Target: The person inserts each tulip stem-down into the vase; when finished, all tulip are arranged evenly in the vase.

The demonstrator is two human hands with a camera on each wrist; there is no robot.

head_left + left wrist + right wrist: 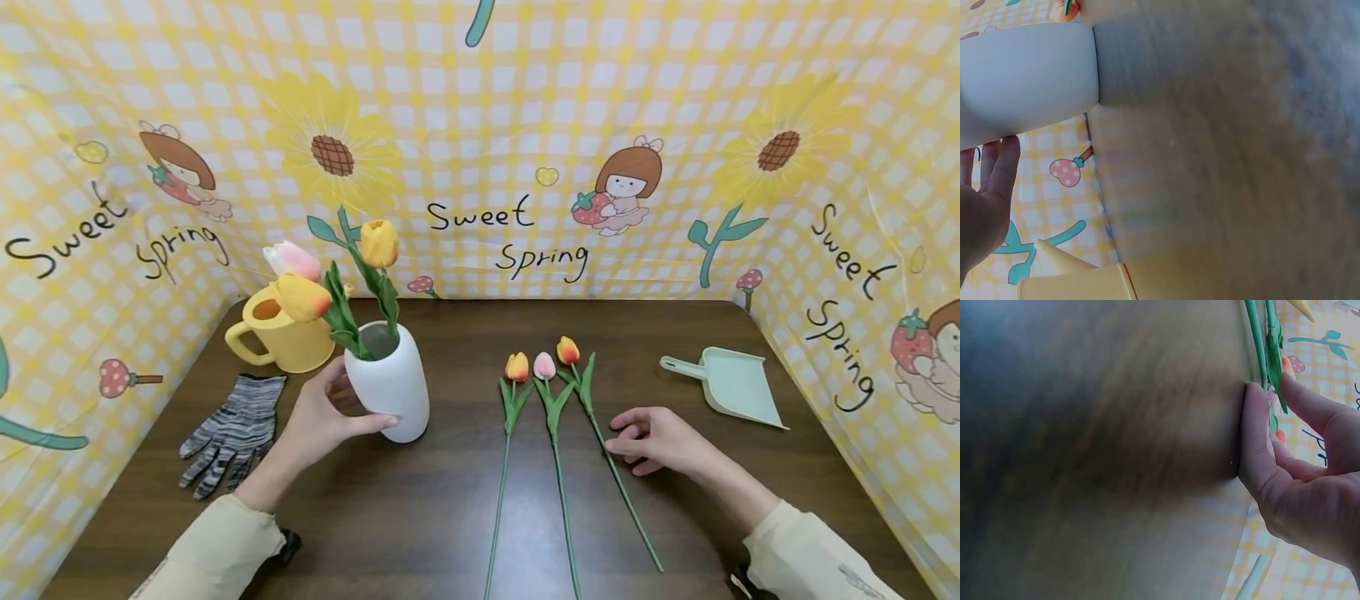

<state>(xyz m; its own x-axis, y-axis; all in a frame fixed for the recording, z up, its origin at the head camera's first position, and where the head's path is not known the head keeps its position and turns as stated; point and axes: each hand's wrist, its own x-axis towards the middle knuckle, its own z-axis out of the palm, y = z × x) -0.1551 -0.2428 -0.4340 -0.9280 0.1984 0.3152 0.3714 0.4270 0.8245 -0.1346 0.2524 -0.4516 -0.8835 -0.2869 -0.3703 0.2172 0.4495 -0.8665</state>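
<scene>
My left hand grips a white vase round its side, thumb across the front and fingers behind. In it stand a yellow tulip, a yellow-orange tulip and a pink-white tulip. Three artificial tulips lie side by side on the table: an orange-yellow tulip, a pink tulip and a red-yellow tulip. Beside the stem of that rightmost one is my right hand, its fingers loosely bent and the thumb apart in the right wrist view. It pinches nothing.
A yellow watering can stands behind the left hand, with a grey striped glove in front of it. At the right lies a pale green dustpan. A checked cloth walls the brown table at the back and sides.
</scene>
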